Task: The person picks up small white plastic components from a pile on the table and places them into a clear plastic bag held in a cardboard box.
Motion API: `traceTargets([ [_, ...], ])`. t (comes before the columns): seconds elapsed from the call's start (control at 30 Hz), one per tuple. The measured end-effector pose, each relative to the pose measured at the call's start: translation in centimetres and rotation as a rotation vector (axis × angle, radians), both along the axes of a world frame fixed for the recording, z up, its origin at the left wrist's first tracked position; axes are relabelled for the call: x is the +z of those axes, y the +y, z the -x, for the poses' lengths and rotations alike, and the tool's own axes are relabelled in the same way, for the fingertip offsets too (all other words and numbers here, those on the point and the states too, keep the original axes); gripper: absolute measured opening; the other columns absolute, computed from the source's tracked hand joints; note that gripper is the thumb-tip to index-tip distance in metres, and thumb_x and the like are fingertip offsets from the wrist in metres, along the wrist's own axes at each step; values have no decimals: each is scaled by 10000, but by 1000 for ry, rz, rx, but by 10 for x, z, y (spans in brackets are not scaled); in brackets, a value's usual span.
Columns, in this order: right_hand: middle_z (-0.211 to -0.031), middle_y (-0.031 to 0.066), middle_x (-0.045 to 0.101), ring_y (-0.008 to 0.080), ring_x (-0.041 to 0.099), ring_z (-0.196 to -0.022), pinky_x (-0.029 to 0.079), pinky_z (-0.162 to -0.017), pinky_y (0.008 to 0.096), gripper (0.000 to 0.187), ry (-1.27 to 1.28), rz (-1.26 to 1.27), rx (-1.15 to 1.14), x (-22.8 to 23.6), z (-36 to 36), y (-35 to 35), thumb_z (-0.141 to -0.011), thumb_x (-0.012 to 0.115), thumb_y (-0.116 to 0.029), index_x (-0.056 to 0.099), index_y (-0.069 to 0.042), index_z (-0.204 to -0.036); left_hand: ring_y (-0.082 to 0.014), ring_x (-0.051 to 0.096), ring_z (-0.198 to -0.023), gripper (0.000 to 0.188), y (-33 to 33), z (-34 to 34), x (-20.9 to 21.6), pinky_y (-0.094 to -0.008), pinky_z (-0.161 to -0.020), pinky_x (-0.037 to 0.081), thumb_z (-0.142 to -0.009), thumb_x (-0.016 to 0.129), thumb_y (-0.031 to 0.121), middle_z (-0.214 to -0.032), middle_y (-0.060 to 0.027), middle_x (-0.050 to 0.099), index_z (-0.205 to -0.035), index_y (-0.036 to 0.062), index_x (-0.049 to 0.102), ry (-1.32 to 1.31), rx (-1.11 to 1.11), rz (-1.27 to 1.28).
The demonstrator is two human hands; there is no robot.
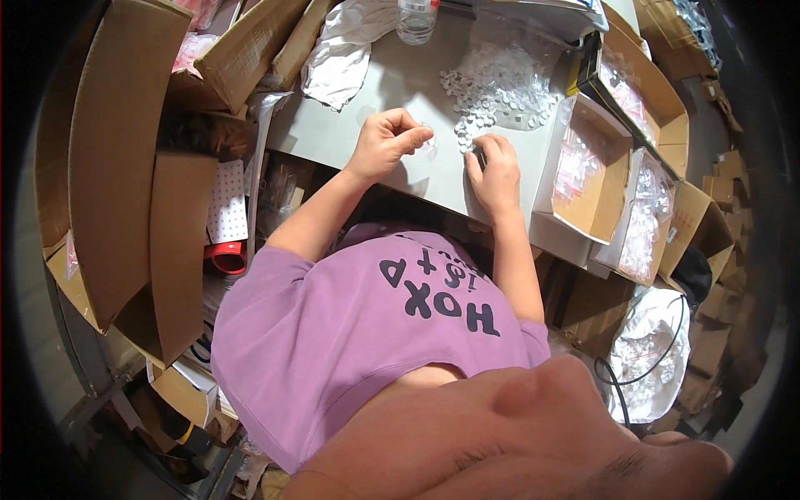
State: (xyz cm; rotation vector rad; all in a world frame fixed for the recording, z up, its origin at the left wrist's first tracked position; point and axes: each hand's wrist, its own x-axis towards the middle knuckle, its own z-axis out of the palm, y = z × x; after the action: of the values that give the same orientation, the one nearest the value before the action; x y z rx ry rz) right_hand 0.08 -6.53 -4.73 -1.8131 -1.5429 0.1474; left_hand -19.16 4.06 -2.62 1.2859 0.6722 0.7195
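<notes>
My left hand (385, 143) is over the grey table with thumb and forefinger pinched together. They grip a small clear plastic bag (431, 148), which hardly shows against the tabletop. To its right, my right hand (498, 177) rests at the near tip of a heap of small white discs (475, 125). Its fingers are bent down onto the pieces, and the thumb stands apart from them with a dark gap between. No held piece can be made out there. The heap spills from a large clear plastic bag (521, 62) farther back.
A white cloth (340, 62) and a clear bottle (417, 23) are at the back. Open cardboard boxes (612, 187) of small clear bags (581, 162) line the right side. Tall cardboard cartons (117, 167) crowd the left, near a red ring-shaped thing (227, 258). A white sack (650, 350) lies at the lower right.
</notes>
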Motion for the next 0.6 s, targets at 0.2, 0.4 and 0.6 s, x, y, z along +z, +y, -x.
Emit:
traceTargets([
  [0.2,-998,146,598,336,568,-928,476,-825,408,226,-64,-22,-5,1,2,2,-728,659,-43,630,-30,-952,-76,570,-735,131,-4,-10,-9,-207,-675,445,-882,652,62,-796,-23,639,-972,-27,685,-38,38,-273],
  [0.4,-994,148,596,343,559,-939,475,-824,411,209,-56,36,-65,0,1,0,-727,641,-40,627,-33,-935,-74,559,-688,111,-12,-12,-10,-223,-647,458,-900,646,93,-762,-32,624,-873,-15,649,-136,-15,60],
  [0.6,-1011,145,600,340,561,-958,474,-837,414,207,-70,65,-113,2,0,-11,-735,629,-42,629,-37,-942,-63,550,-683,110,-9,-7,-17,-207,-646,447,-840,709,66,-746,-16,612,-799,3,629,-2,-33,-13],
])
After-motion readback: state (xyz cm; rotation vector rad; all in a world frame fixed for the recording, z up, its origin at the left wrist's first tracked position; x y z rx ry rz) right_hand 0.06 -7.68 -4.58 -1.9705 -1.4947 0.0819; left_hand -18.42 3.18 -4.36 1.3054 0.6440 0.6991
